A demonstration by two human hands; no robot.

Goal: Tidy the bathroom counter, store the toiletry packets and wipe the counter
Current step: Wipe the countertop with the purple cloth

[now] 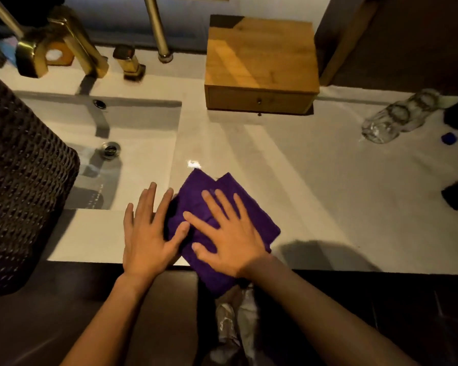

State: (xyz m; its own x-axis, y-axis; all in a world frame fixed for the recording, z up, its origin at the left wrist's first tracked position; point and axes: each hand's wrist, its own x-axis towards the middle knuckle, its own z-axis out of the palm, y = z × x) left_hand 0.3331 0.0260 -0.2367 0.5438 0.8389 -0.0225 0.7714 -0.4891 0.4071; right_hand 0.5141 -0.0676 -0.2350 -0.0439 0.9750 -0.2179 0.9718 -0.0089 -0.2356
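Pressing flat on a purple cloth [224,204], our right hand [229,237] lies palm down with its fingers spread wide, gripping nothing. The cloth is folded and sits on the white counter [315,186] at its near edge, one corner hanging over the front just below our right wrist. Our left hand [147,233] is just beside the right, also open and flat, fingers splayed; its thumb and fingertips touch the cloth's left edge while the palm rests on bare counter.

Beyond the left hand's fingertips lies the sunken sink [132,143], with its drain [111,149] farther out and a brass faucet [64,40] at the far rim, a brass handle [130,63] beside it. Left of that hand, a dark woven basket [19,186] stands close to the camera, covering part of the basin.

Well beyond the right hand, straight ahead, a wooden box [261,64] with a small drawer knob sits at the back of the counter. Far off to the right of that hand lies a clear plastic bottle [397,118] on its side, a small blue cap [448,138] near it, and dark objects at the frame's edge that we cannot make out. Below our right wrist, in front of the counter, hangs some pale crumpled plastic [236,318]; we cannot tell what it is.
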